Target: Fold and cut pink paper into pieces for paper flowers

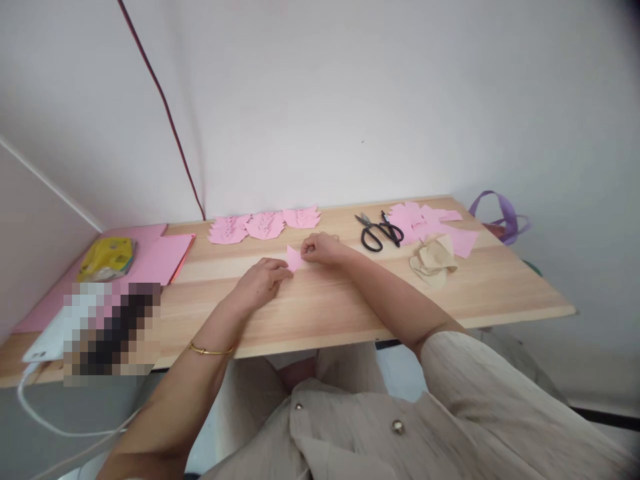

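Note:
A small folded piece of pink paper (pixel 294 258) is at the middle of the wooden table (pixel 320 310), between my two hands. My left hand (pixel 263 279) has its fingers closed at the paper's lower left edge. From the other side, my right hand (pixel 320 249) pinches the paper's right edge with curled fingers. Behind them, several cut pink paper shapes (pixel 265 225) with jagged edges lie in a row by the wall. To the right of my right hand rest black-handled scissors (pixel 373 237), with a dark pen-like tool (pixel 390 227) against them.
Pink paper scraps (pixel 425 220) and a crumpled beige cloth or paper (pixel 433 260) lie on the right. Large pink sheets (pixel 145 250) are on the left under a yellow packet (pixel 107 259). A white device (pixel 47 340) with a cable sits near the front left. A purple strap (pixel 507 213) hangs past the right end.

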Demonstrator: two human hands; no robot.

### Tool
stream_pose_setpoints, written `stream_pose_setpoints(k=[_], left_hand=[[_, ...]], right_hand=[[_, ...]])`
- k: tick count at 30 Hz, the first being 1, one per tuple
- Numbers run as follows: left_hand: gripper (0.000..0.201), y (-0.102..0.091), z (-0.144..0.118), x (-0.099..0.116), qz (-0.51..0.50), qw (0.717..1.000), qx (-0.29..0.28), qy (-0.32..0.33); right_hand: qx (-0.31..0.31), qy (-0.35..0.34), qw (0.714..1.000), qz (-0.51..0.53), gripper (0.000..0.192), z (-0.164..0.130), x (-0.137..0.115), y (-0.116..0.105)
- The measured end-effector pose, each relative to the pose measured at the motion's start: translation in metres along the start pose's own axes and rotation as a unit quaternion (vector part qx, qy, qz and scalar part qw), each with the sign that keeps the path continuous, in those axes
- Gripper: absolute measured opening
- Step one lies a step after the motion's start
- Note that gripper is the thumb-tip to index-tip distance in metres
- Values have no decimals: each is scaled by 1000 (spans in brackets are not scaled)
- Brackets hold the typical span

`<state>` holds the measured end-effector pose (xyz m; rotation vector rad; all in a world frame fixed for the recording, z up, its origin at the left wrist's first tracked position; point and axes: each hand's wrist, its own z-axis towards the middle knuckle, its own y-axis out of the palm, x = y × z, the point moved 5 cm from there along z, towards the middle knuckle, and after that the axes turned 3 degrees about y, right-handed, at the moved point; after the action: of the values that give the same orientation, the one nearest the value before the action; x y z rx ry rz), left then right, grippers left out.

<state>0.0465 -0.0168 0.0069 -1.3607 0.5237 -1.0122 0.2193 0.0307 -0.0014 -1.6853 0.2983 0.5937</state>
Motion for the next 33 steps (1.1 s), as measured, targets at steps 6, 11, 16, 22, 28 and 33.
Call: stream_pose_setpoints(k=[6,11,16,22,28,33], left_hand=[[38,-3,-15,9,-20,999,27,-20],[28,-13,-13,15,-37,998,20,-47],[33,-16,28,15,21,997,62,-50],[39,11,43,7,84,995,-7,-61],[44,22,19,0,101,991,-20,-83],[46,17,1,9,93,993,-39,-67]], right_hand=[[0,-3,1000,1,14,-1,-1,0],[9,5,1000,-7,13,-1,-2,0],[9,-4,1000,-4,15,-2,-2,0],[12,-9,1000,-14,15,-3,-2,-1],[12,-3,1000,-10,19,-1,-1,1],[11,-11,1000,-9,16,-2,-2,0]])
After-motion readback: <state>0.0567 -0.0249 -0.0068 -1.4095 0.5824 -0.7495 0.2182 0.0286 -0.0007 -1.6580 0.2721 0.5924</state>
